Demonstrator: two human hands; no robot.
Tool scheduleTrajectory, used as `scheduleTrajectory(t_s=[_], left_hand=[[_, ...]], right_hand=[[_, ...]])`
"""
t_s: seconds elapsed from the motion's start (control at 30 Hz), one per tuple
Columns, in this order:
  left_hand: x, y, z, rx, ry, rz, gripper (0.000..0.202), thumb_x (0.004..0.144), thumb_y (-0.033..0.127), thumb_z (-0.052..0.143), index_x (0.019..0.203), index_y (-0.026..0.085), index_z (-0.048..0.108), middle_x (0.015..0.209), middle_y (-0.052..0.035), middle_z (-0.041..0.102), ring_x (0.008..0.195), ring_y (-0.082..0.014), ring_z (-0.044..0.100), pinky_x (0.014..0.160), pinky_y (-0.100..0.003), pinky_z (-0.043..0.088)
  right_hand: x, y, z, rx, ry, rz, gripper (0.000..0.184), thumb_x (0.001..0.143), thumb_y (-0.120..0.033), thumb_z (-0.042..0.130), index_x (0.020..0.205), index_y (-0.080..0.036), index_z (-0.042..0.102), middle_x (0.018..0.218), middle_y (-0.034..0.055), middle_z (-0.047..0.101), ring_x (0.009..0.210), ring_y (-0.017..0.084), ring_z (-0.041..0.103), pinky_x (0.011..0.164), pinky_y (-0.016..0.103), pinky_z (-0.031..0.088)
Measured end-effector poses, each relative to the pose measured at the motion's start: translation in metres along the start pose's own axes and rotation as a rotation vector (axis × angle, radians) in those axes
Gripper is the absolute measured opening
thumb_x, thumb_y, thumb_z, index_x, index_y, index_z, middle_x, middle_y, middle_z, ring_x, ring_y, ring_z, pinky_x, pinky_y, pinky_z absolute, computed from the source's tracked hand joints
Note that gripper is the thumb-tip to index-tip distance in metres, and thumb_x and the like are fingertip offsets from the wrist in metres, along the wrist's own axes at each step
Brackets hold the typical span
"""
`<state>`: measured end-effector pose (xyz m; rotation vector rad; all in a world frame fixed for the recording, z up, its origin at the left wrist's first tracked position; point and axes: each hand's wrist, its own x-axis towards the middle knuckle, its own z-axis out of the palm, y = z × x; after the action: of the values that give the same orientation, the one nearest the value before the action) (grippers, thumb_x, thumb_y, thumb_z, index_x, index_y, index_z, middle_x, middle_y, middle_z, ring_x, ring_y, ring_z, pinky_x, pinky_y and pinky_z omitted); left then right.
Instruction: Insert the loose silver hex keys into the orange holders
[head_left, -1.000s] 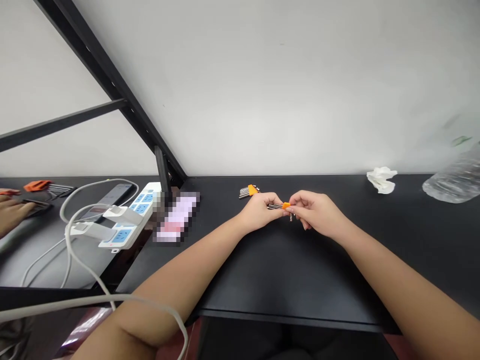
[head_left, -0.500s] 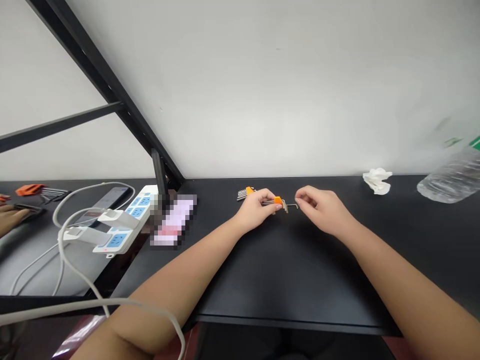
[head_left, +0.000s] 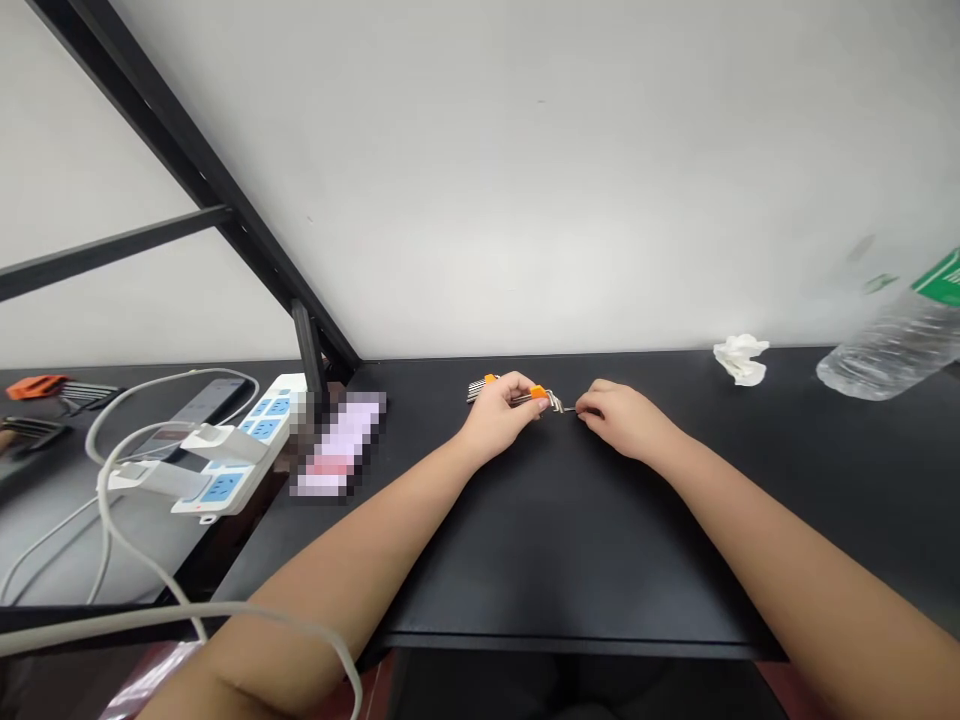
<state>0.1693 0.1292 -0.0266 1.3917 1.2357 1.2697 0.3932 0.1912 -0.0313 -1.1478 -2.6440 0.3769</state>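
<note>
Two hands meet near the centre of the frame over the black desk [head_left: 570,560]. The left hand [head_left: 491,418] has its thumb and fingers closed on an orange holder [head_left: 538,391], whose hex keys point their bent ends rightwards; gripping it from the left presumably steadies it and leaves that side free. The right hand [head_left: 626,422], just right of it, pinches its fingertips together on a thin key [head_left: 570,408], apparently because so slim a piece suits a fingertip hold; its far end is hidden in the fingers. Whether this key touches the holder, I cannot tell. A second set [head_left: 476,390] lies just behind the left hand, partly covered by it, perhaps kept there within reach. The tissue [head_left: 741,359] and bottle [head_left: 896,345] sit apart at right, the power strip [head_left: 259,430] at left, out of the hands' way.
</note>
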Motion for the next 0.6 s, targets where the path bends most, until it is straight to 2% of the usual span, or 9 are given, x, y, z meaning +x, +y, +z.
scheduleTrajectory(t_s=[0.23, 0.37, 0.5, 0.6], left_hand=[[0.001, 0.001, -0.002, -0.009, 0.012, -0.004, 0.035, 0.075, 0.044, 0.083, 0.084, 0.016, 0.064, 0.090, -0.0061, 0.076, 0.075, -0.0148, 0.066, 0.072, -0.030, 0.054], [0.001, 0.001, -0.001, -0.012, 0.027, -0.010, 0.037, 0.073, 0.046, 0.084, 0.083, 0.016, 0.064, 0.089, -0.0058, 0.075, 0.075, -0.0153, 0.067, 0.072, -0.031, 0.055], [0.002, 0.000, -0.002, -0.092, 0.022, -0.035, 0.038, 0.071, 0.044, 0.086, 0.082, 0.016, 0.063, 0.088, -0.0055, 0.075, 0.072, -0.0135, 0.065, 0.070, -0.029, 0.054], [0.004, -0.001, -0.004, -0.181, 0.003, -0.066, 0.038, 0.069, 0.042, 0.088, 0.083, 0.016, 0.063, 0.085, -0.0043, 0.074, 0.067, -0.0112, 0.063, 0.066, -0.027, 0.052]], right_hand=[[0.001, -0.001, 0.000, -0.016, 0.014, 0.014, 0.022, 0.096, -0.019, 0.052, 0.101, -0.022, 0.073, 0.105, 0.0053, 0.067, 0.091, 0.016, 0.063, 0.077, 0.026, 0.044], [0.000, -0.005, -0.004, -0.054, -0.020, 0.016, 0.022, 0.094, -0.016, 0.049, 0.089, -0.020, 0.070, 0.100, 0.0057, 0.067, 0.084, 0.015, 0.062, 0.070, 0.026, 0.042], [-0.005, -0.014, -0.010, -0.099, -0.111, 0.104, 0.008, 0.083, -0.016, 0.057, 0.078, -0.019, 0.062, 0.092, 0.0059, 0.067, 0.070, 0.015, 0.057, 0.058, 0.026, 0.035], [-0.011, -0.019, -0.014, 0.009, -0.169, 0.118, 0.006, 0.075, -0.016, 0.061, 0.071, -0.019, 0.058, 0.086, 0.0043, 0.066, 0.062, 0.013, 0.054, 0.053, 0.026, 0.033]])
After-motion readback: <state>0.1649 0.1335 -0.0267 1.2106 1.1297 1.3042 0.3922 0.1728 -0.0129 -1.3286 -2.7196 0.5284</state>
